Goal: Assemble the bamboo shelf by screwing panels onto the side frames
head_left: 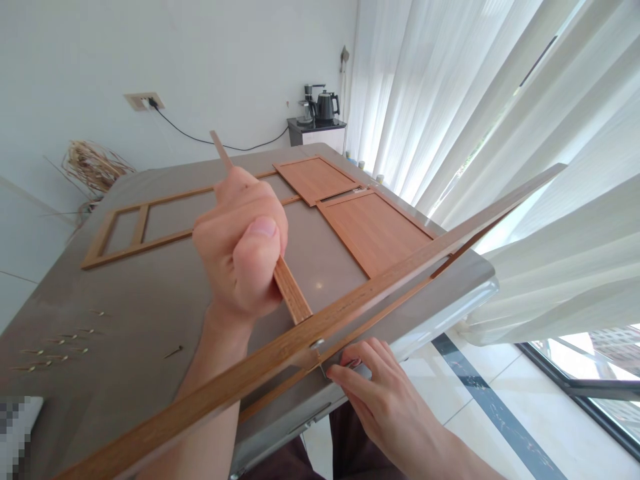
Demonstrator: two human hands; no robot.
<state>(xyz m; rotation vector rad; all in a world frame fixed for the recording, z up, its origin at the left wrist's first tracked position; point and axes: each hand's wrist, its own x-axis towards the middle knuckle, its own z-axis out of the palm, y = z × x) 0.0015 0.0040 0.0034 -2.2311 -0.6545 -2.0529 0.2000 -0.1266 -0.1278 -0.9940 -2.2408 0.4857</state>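
Observation:
My left hand is closed in a fist around a short wooden slat. The slat's lower end meets a long wooden rail, which crosses in front of me at a slant, standing on edge. On the rail's near side a round metal fitting shows near that joint. My right hand is just below it, thumb and fingers pinched at a thin metal piece; its kind is too small to make out. Part of my left forearm is behind the rail.
On the grey table lie a wooden frame and two brown panels. Several screws are spread at the left, with a single screw apart. A kettle stands beyond; curtains hang at the right.

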